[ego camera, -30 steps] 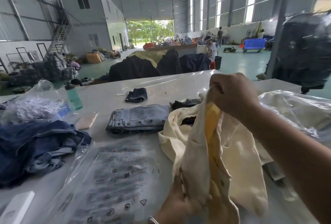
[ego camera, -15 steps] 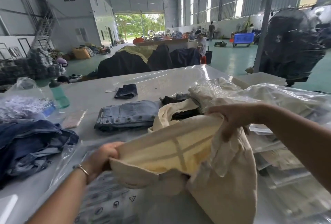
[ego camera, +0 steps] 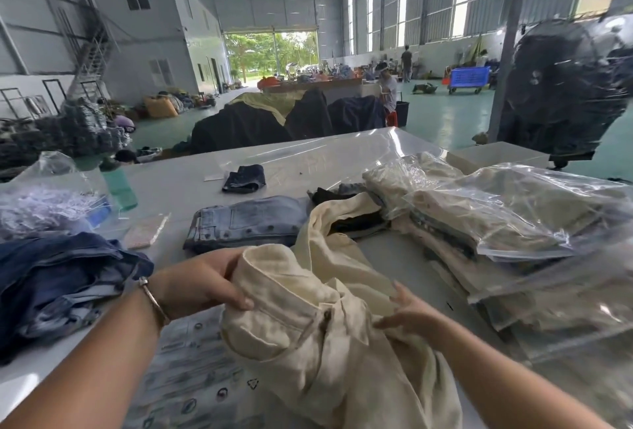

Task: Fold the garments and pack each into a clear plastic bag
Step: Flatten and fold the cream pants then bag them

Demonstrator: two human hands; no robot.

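A cream garment (ego camera: 318,336) lies bunched in front of me on the white table (ego camera: 185,185), trailing toward the table's middle. My left hand (ego camera: 202,284) grips its waistband end, thumb under and fingers over the fabric. My right hand (ego camera: 407,317) pinches a fold of the same garment lower right. A clear printed plastic bag (ego camera: 191,370) lies flat beneath the garment. Folded light-blue jeans (ego camera: 246,223) rest beyond my left hand.
Dark denim (ego camera: 58,288) is heaped at the left. Bagged garments (ego camera: 507,219) are stacked at the right. A small dark denim piece (ego camera: 244,179), a green bottle (ego camera: 118,185) and a bag of tags (ego camera: 44,202) sit farther back. A black fan (ego camera: 568,86) stands right.
The garment was held up vertically, then stretched sideways; now both hands have lowered and bunched it near the table. My right hand dropped from the top to a lower fold.
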